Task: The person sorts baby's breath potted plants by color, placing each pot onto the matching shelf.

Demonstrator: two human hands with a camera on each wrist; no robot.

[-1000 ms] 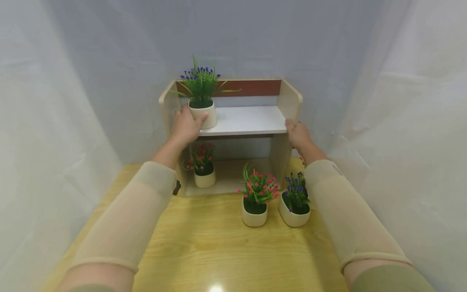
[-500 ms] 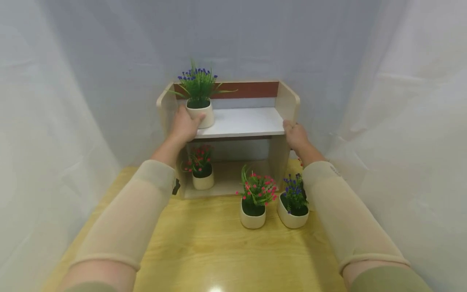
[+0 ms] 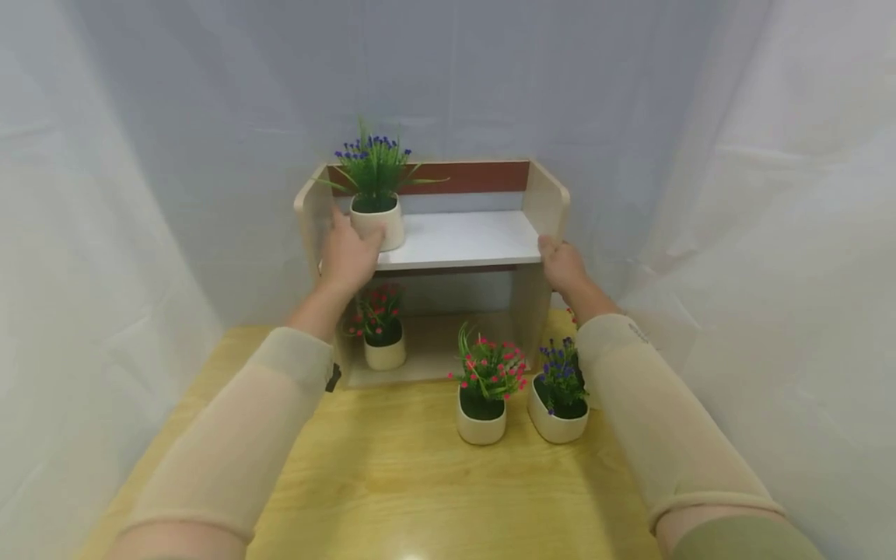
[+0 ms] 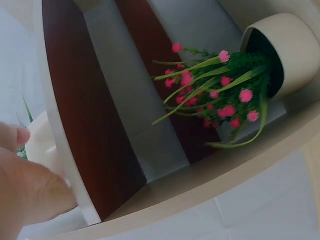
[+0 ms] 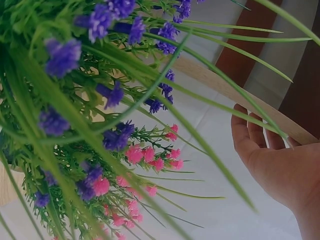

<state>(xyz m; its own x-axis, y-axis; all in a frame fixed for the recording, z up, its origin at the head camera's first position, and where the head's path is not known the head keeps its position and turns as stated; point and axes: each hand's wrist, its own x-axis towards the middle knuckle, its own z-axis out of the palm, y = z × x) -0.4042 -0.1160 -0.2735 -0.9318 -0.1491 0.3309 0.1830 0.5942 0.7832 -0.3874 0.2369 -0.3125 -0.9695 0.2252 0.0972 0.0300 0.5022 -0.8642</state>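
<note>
In the head view, my left hand [image 3: 352, 255] holds a cream pot with purple flowers [image 3: 378, 223] at the left end of the upper white shelf. Its thumb lies across the pot's front, with the fingers at the pot's left side. The right hand [image 3: 565, 268] grips the front edge of the right side panel of the small wooden shelf unit [image 3: 549, 204]. In the right wrist view its fingers curl at the panel's edge. Below the left hand, a potted plant with red-pink flowers [image 3: 385, 354] stands on the lower shelf, larger in the left wrist view.
On the wooden table [image 3: 392, 482], a pot with pink flowers [image 3: 481, 424] stands before the unit. To its right is another with purple flowers [image 3: 558, 420]. Pink flowers of a further plant [image 5: 135, 155] show behind it, mostly hidden by my right arm. White sheeting [image 3: 448, 78] surrounds the table.
The whole head view has shifted slightly, so everything appears a little lower and further left. The left hand sits slightly lower against the pot; the right hand keeps its grip on the panel.
</note>
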